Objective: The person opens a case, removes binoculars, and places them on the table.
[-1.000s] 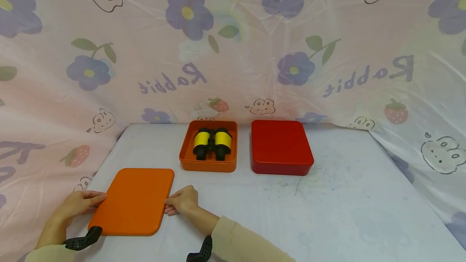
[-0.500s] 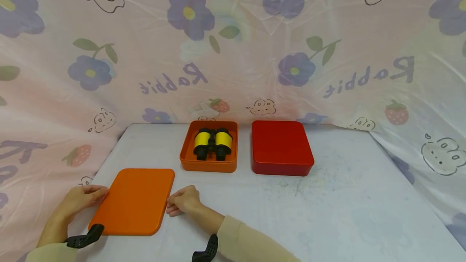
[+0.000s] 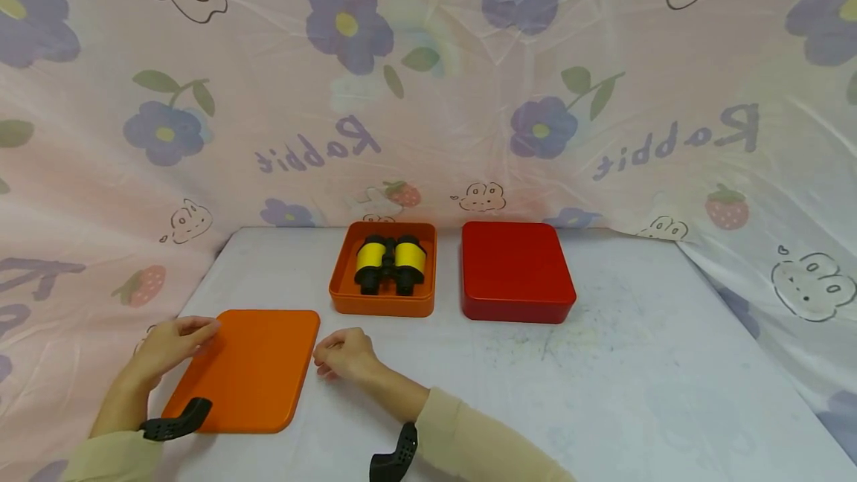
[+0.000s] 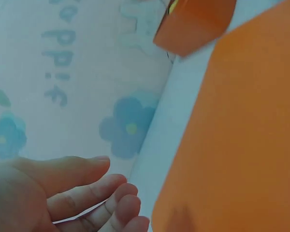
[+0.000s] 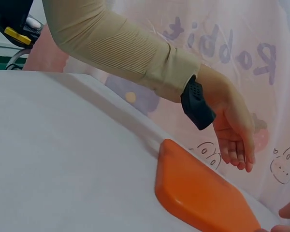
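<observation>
Since 1 second ago, the left hand (image 3: 170, 348) has gone up from the left side of the orange lid (image 3: 251, 378) to its far left corner. The right hand (image 3: 350, 355) has slid a bit up and away from the lid's right side. The lid has stayed where it was.

Now the left hand hangs above the lid near that corner. Its fingers are loose and a little bent, and its thumb tip sits a bit apart from them. The right hand is just beside the lid's right edge. Its fingers are softly bent, and the right wrist view shows a gap between its thumb and fingers.

The lid lies flat on the white table (image 3: 602, 393), at the near left part, with its smooth side up. Behind it and to the right is an orange box (image 3: 383, 306) with its top open. 1 pair of black and yellow binoculars (image 3: 410, 259) lies inside that box. To the right, with a small gap between, sits a red box (image 3: 517, 266) with a flat top.

Both arms have cream sleeves (image 3: 492, 434) and black wrist parts (image 3: 175, 422). A pink cloth (image 3: 435, 117) hangs behind the table, with purple flowers, strawberries and rabbits on it.
</observation>
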`<state>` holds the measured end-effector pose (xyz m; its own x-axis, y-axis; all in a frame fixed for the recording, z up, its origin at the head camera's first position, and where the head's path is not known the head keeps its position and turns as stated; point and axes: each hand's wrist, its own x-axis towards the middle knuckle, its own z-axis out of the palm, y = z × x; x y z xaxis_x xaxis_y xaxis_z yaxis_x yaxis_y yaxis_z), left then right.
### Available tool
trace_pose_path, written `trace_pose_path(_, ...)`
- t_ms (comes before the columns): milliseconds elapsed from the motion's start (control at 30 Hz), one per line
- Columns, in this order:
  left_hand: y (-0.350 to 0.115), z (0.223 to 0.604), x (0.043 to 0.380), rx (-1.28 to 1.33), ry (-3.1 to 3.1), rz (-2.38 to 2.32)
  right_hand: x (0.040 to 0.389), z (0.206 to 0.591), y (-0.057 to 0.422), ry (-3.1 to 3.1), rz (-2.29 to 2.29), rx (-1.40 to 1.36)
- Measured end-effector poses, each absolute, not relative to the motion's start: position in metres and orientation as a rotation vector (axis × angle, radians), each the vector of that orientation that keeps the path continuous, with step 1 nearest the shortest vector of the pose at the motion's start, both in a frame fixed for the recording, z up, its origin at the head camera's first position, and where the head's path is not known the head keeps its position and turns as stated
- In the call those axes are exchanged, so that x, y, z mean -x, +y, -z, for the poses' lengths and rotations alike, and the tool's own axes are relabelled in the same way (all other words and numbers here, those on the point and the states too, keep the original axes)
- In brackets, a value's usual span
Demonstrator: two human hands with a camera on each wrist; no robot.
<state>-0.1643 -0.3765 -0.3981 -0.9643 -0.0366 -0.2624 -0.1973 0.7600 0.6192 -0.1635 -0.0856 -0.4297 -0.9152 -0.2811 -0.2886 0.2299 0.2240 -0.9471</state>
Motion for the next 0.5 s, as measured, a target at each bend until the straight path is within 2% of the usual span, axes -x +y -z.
trace_pose_path(500,-0.312,0.381,0.185,-0.02,2.744,-1.218,0.182,0.408,-0.054,2.178,1.818,0.232)
